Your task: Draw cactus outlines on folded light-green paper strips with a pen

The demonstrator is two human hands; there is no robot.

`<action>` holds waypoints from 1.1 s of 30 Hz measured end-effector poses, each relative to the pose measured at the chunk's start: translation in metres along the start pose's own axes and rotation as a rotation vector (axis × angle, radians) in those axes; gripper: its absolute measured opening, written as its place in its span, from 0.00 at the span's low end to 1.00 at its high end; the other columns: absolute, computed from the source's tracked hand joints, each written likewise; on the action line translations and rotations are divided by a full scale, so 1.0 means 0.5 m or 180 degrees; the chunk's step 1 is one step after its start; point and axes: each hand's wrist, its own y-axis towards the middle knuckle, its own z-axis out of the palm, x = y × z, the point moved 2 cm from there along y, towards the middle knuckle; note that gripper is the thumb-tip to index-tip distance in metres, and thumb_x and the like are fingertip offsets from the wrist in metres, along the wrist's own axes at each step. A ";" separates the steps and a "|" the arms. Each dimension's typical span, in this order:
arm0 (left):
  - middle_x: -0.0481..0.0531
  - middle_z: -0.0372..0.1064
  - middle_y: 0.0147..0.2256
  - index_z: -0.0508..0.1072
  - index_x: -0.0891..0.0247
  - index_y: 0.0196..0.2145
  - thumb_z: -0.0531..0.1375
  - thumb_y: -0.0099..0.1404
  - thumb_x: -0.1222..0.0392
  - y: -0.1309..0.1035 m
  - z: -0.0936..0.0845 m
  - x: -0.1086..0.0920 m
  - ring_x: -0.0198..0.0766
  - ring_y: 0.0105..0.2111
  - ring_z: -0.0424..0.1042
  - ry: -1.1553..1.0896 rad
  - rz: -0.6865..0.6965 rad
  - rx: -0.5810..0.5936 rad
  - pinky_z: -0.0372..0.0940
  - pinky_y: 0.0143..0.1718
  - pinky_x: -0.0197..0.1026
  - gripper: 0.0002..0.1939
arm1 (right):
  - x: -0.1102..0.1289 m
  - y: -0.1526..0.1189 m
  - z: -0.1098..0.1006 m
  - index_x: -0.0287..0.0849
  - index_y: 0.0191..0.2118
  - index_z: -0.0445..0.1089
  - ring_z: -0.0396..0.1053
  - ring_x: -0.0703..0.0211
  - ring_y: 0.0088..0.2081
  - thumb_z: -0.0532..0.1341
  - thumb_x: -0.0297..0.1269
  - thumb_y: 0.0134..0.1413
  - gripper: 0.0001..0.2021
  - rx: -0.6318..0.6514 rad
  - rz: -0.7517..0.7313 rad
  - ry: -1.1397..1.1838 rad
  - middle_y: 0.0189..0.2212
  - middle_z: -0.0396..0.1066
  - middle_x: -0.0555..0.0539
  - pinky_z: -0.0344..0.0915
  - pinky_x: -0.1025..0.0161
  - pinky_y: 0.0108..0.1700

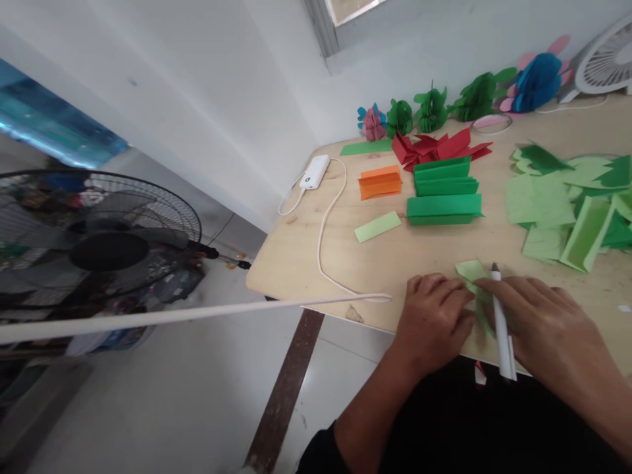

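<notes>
A small piece of light green paper (471, 270) lies near the table's front edge, between my two hands and partly hidden by them. My left hand (434, 322) has its fingers curled down onto the paper's left side. From the right, my right hand (548, 322) grips the paper's other side. That same hand also keeps a white pen (502, 329) tucked between its fingers, dark tip pointing away from me. Farther back on the left lies a flat light green strip (378, 226). Folded green paper strips (444, 209) and a folded orange paper (380, 182) rest beyond.
Red paper pieces (439, 148) and paper-craft figures (432, 108) line the back. Light green scraps (540, 197) pile up at right. A white cable (323, 230) runs from a power bank (316, 172) across the left. Fans stand on the floor (108, 247) and table (607, 62).
</notes>
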 end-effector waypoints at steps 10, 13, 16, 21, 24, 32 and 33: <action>0.51 0.78 0.55 0.77 0.61 0.51 0.58 0.76 0.57 0.007 -0.007 -0.007 0.47 0.56 0.70 0.0132 -0.0016 0.0148 0.62 0.59 0.51 0.12 | -0.004 -0.010 0.006 0.40 0.54 0.67 0.71 0.51 0.38 0.51 0.33 0.67 0.14 0.0012 0.0004 0.0077 0.43 0.75 0.39 0.63 0.57 0.38; 0.51 0.77 0.55 0.77 0.60 0.50 0.57 0.76 0.58 0.008 -0.007 -0.007 0.47 0.55 0.70 0.0153 -0.0015 0.0130 0.62 0.59 0.52 0.11 | -0.003 -0.017 0.010 0.41 0.54 0.67 0.71 0.51 0.38 0.53 0.33 0.66 0.14 0.0056 0.0083 0.0170 0.43 0.75 0.40 0.64 0.57 0.38; 0.51 0.77 0.55 0.77 0.61 0.49 0.58 0.76 0.58 0.007 -0.007 -0.007 0.46 0.56 0.70 0.0171 0.0001 0.0099 0.63 0.58 0.52 0.11 | -0.003 -0.026 0.015 0.43 0.55 0.67 0.71 0.50 0.38 0.55 0.33 0.65 0.15 0.0104 0.0190 0.0308 0.43 0.75 0.40 0.65 0.55 0.38; 0.52 0.77 0.54 0.76 0.62 0.52 0.58 0.75 0.58 0.006 -0.004 -0.006 0.46 0.55 0.70 0.0159 0.0046 0.0002 0.63 0.58 0.51 0.12 | 0.000 -0.040 0.022 0.44 0.56 0.67 0.72 0.48 0.41 0.55 0.31 0.63 0.17 0.0038 0.0396 0.0543 0.45 0.76 0.40 0.67 0.54 0.40; 0.52 0.77 0.54 0.75 0.62 0.56 0.57 0.76 0.57 0.006 -0.003 -0.005 0.46 0.55 0.70 0.0169 0.0053 -0.0008 0.63 0.58 0.51 0.15 | 0.005 -0.042 0.022 0.45 0.60 0.66 0.72 0.48 0.41 0.54 0.31 0.62 0.21 0.0015 0.0464 0.0557 0.45 0.75 0.41 0.67 0.53 0.41; 0.53 0.77 0.55 0.75 0.61 0.56 0.54 0.77 0.57 0.007 -0.005 -0.009 0.47 0.56 0.70 0.0237 0.0026 0.0107 0.64 0.58 0.53 0.15 | 0.014 -0.046 0.012 0.46 0.63 0.67 0.73 0.43 0.43 0.53 0.30 0.62 0.25 -0.0015 0.0497 0.0585 0.44 0.76 0.39 0.67 0.51 0.41; 0.53 0.76 0.56 0.75 0.61 0.56 0.54 0.77 0.56 0.006 -0.004 -0.010 0.47 0.56 0.70 0.0243 0.0030 0.0112 0.64 0.58 0.53 0.15 | 0.014 -0.047 0.012 0.45 0.62 0.67 0.73 0.43 0.44 0.53 0.31 0.62 0.24 -0.0012 0.0485 0.0580 0.44 0.76 0.39 0.67 0.51 0.41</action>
